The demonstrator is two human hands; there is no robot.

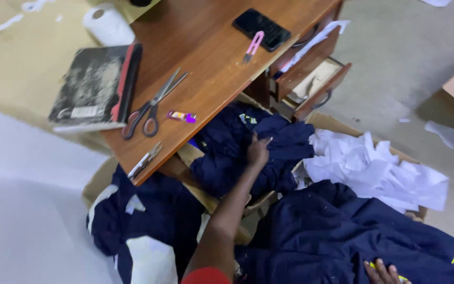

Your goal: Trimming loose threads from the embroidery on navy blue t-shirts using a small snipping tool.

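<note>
My left hand (pixel 258 151) reaches forward under the wooden desk (pixel 211 58) and presses into a pile of navy garments (pixel 248 152) in a cardboard box (pixel 198 158), its fingers curled into the cloth. Only the fingertips of my right hand (pixel 382 271) show at the bottom edge. They rest on another navy garment (pixel 337 231) spread in front of me, beside a small yellow bit. A third navy and white garment (pixel 137 221) lies at the lower left.
The desk holds scissors (pixel 151 108), a worn black book (pixel 98 87), a pink cutter (pixel 253 46), a dark phone (pixel 262 29), a white roll (pixel 107 23) and a metal clip (pixel 144 160). Two drawers (pixel 316 79) hang open. White paper scraps (pixel 374 168) fill a box at right.
</note>
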